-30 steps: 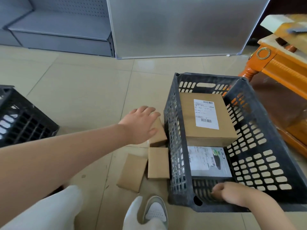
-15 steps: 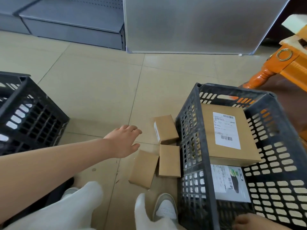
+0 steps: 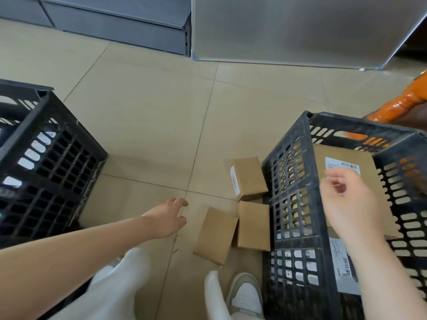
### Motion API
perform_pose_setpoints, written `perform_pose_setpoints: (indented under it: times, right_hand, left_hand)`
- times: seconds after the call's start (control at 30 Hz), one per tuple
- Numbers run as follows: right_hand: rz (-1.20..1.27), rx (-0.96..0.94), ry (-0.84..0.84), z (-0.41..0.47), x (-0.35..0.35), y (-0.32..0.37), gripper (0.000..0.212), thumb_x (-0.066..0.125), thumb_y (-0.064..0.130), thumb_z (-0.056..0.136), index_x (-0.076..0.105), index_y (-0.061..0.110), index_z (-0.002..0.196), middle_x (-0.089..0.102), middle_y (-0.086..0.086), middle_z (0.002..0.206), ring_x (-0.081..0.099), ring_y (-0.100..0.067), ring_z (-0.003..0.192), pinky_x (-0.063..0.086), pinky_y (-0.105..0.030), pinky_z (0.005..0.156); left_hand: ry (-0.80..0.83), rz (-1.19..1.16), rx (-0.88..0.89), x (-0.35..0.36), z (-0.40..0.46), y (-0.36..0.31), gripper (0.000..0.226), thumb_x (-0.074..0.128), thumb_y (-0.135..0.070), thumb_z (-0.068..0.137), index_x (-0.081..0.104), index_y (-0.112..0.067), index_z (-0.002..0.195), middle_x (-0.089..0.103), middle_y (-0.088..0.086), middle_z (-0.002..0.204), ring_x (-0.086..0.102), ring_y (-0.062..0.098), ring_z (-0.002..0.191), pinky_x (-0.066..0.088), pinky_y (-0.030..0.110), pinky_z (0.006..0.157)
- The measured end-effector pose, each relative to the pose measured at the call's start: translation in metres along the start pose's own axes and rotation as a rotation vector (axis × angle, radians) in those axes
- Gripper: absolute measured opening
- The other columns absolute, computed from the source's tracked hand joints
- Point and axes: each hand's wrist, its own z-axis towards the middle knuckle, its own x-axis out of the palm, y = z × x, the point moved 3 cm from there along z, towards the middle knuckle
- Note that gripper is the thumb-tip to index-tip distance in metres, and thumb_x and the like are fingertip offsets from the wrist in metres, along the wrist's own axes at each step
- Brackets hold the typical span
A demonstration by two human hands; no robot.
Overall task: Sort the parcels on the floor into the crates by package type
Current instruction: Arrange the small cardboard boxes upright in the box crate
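Lowest in the frame, the left hand has drawn back from the small boxes and now hangs over bare tile with fingers loosely spread, holding nothing — the right hand, off the crate's near rim a second ago, hovers blurred above the right crate, fingers loosely curled and empty. Three small cardboard boxes remain unsorted on the floor just left of that crate, where a large box and a flat labelled parcel already lie. At left stands the second crate — so no parcel is in hand and another pick seems due.
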Motion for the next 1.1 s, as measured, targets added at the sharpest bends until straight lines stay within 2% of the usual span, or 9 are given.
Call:
perform_pose_setpoints:
  times: [0.07,0.17,0.33,0.4,0.5,0.6,0.7,0.97,1.1]
  right_hand:
    - [0.100,-0.118,-0.016,-0.010,0.024,0.024,0.023,0.054,0.016,0.095,0.059,0.024,0.115,0.061,0.010,0.101,0.057,-0.006,0.088,0.050,-0.030,0.078]
    - [0.056,-0.225,0.153,-0.025,0.080,0.033,0.030,0.056,0.019,0.095,0.055,0.023,0.124,0.059,0.009,0.114,0.057,-0.002,0.093,0.050,-0.021,0.081]
    - [-0.048,0.000,0.512,-0.052,0.170,-0.002,0.040,0.053,0.028,0.099,0.044,0.026,0.138,0.052,0.004,0.137,0.055,-0.010,0.103,0.047,-0.028,0.086]
    - [-0.027,0.136,0.514,-0.068,0.189,-0.021,0.041,0.053,0.026,0.099,0.043,0.021,0.138,0.054,0.000,0.135,0.058,-0.017,0.108,0.049,-0.028,0.082]
    - [-0.043,0.194,0.455,-0.084,0.197,-0.038,0.038,0.059,0.024,0.096,0.046,0.016,0.131,0.053,-0.002,0.127,0.050,-0.011,0.097,0.039,-0.016,0.067]
    - [-0.067,0.170,0.424,-0.082,0.199,-0.044,0.040,0.061,0.023,0.095,0.046,0.011,0.130,0.051,-0.003,0.126,0.044,-0.011,0.101,0.037,-0.021,0.080]
    - [-0.066,0.174,0.461,-0.077,0.207,-0.044,0.049,0.057,0.024,0.096,0.041,0.013,0.141,0.047,-0.004,0.135,0.050,-0.019,0.117,0.040,-0.024,0.087]
    - [0.119,0.280,0.575,-0.087,0.220,-0.038,0.065,0.056,0.023,0.097,0.027,0.018,0.154,0.037,-0.001,0.155,0.046,-0.020,0.135,0.043,-0.031,0.101]
    - [0.228,0.362,0.649,-0.094,0.227,-0.042,0.077,0.059,0.024,0.094,0.015,0.022,0.158,0.040,-0.002,0.154,0.052,-0.020,0.128,0.046,-0.034,0.102]
  left_hand:
    - [0.002,-0.063,-0.044,0.008,0.000,0.015,0.052,0.046,-0.031,0.098,0.034,-0.021,0.147,0.039,0.004,0.149,0.045,0.023,0.130,0.038,0.028,0.100]
    - [0.024,-0.189,-0.126,0.021,0.004,0.038,0.051,0.048,-0.030,0.097,0.036,-0.022,0.147,0.040,0.003,0.150,0.044,0.022,0.133,0.036,0.030,0.107]
    - [0.048,-0.428,-0.205,0.043,0.009,0.055,0.053,0.048,-0.031,0.096,0.035,-0.027,0.147,0.046,-0.001,0.144,0.049,0.020,0.125,0.038,0.037,0.108]
    - [0.052,-0.519,-0.214,0.047,0.010,0.055,0.053,0.051,-0.032,0.093,0.037,-0.028,0.144,0.050,-0.003,0.138,0.051,0.019,0.120,0.040,0.035,0.106]
    - [0.082,-0.711,-0.234,0.054,0.014,0.051,0.051,0.055,-0.033,0.086,0.045,-0.027,0.136,0.058,-0.007,0.124,0.058,0.022,0.116,0.047,0.036,0.103]
    - [0.139,-0.861,-0.216,0.062,0.013,0.042,0.037,0.054,-0.019,0.096,0.050,-0.026,0.132,0.060,-0.003,0.125,0.060,0.017,0.113,0.051,0.026,0.093]
    - [0.189,-0.974,-0.205,0.070,0.012,0.044,0.032,0.054,-0.023,0.099,0.053,-0.030,0.130,0.059,-0.001,0.129,0.059,0.014,0.115,0.053,0.029,0.094]
    - [0.260,-1.056,-0.198,0.089,-0.002,0.037,0.055,0.051,-0.014,0.098,0.039,-0.036,0.146,0.042,-0.007,0.143,0.044,0.013,0.131,0.053,0.029,0.094]
    - [0.270,-1.057,-0.218,0.097,-0.006,0.032,0.062,0.050,-0.007,0.096,0.033,-0.035,0.149,0.039,-0.007,0.142,0.046,0.015,0.129,0.053,0.026,0.092]
